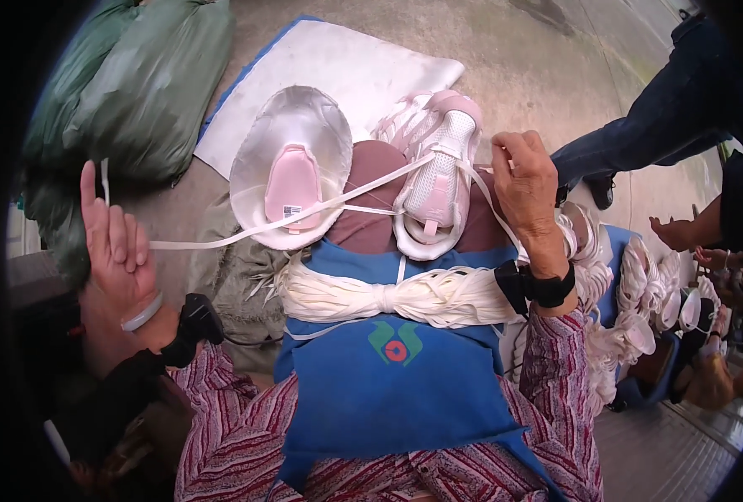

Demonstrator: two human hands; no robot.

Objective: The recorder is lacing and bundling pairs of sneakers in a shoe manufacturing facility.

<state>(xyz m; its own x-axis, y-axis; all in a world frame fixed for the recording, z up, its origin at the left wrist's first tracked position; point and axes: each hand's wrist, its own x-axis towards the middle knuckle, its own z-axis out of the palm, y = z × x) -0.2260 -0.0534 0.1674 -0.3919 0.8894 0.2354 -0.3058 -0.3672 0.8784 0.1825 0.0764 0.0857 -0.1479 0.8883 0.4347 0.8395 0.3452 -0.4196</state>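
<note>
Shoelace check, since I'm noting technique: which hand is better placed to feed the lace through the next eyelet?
Probably the right hand: it pinches the white lace beside the pink-and-white shoe. The left hand holds the other end far out.

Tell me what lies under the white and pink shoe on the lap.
The shoe rests on the person's maroon-clad knees, above a blue apron bearing a bundle of white laces. Its sole is hidden.
</note>
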